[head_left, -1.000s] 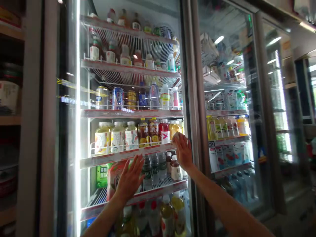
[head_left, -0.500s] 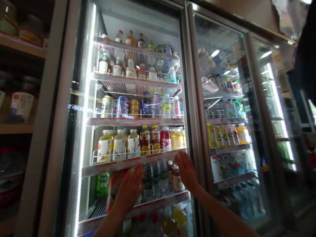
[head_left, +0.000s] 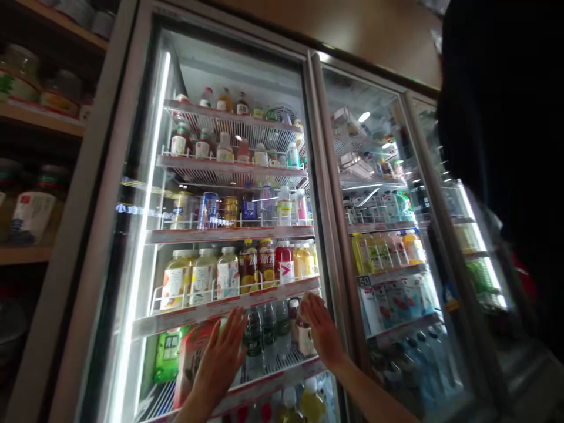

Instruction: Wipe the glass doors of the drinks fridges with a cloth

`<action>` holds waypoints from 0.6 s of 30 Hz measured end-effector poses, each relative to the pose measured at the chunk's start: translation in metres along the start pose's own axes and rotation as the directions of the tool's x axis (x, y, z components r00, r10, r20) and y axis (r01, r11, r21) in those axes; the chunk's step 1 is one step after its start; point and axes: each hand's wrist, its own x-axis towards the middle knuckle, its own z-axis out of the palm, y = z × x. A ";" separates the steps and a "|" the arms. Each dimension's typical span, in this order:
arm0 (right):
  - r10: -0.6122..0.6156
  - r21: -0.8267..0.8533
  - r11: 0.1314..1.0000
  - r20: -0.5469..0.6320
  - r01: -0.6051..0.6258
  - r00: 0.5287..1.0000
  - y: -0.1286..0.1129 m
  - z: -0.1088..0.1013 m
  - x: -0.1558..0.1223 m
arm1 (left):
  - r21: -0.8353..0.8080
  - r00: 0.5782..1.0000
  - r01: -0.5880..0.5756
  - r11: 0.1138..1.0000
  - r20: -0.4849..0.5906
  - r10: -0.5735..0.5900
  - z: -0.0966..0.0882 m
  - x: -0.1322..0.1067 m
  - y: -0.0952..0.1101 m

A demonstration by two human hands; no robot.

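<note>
My left hand (head_left: 222,355) is raised at the glass door of a drinks fridge, its fingers stretched out and holding nothing I can see. Behind it are a red carton (head_left: 194,352) and a green pack (head_left: 168,352). My right hand (head_left: 324,335) is also up at the glass near the door's right edge, with fingers extended. A pale patch shows by its fingertips; whether that is a reflection or a thing is unclear. Clear water bottles (head_left: 268,332) stand between the hands, and a brown bottle (head_left: 305,338) is just behind the right one. Contact with the glass cannot be made out.
Shelves above hold juice bottles (head_left: 203,276), cans (head_left: 208,210) and small bottles. A metal door frame (head_left: 337,235) separates this door from a second fridge door (head_left: 388,282). A wooden shelf with jars (head_left: 33,211) is at left. A dark figure (head_left: 502,147) fills the right side.
The camera view has tilted and shifted, so the fridge sits lower in the picture. The dark figure at right covers more of the view. Both hands stay raised in front of the same shelves.
</note>
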 end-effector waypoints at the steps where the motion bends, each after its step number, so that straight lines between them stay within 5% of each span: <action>1: -0.015 0.012 1.000 0.002 0.015 1.000 0.000 0.000 -0.002 | 0.007 1.000 -0.004 1.000 -0.004 0.004 -0.001 0.000 -0.001; 9: 0.124 0.057 0.991 -0.056 -0.121 0.991 0.000 -0.005 0.051 | 0.041 1.000 0.020 0.999 -0.017 -0.019 -0.008 0.000 -0.008; 15: -0.197 0.074 0.979 0.060 0.192 0.979 -0.040 0.002 0.006 | 0.037 0.998 0.047 0.998 0.039 -0.048 -0.012 -0.015 -0.011; 18: -0.101 0.061 0.993 0.039 0.099 0.994 -0.040 0.000 0.038 | 0.072 0.999 0.020 0.997 0.041 -0.023 -0.014 -0.018 -0.021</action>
